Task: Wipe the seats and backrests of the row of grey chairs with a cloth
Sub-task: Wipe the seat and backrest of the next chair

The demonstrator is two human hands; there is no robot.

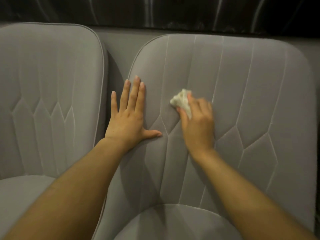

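White cloth (181, 102) bunched in my right hand (197, 125), pressed on grey backrest (242, 94); left hand (129, 118) flat, fingers spread, beside it.

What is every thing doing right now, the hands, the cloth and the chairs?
right backrest: upright, with a hand and the cloth on it.
left backrest: upright, nothing touching it.
left hand: flat, fingers straight, pressing on the right backrest near its left edge.
right hand: gripping the cloth, a bit blurred.
cloth: white, crumpled, held against the right backrest.
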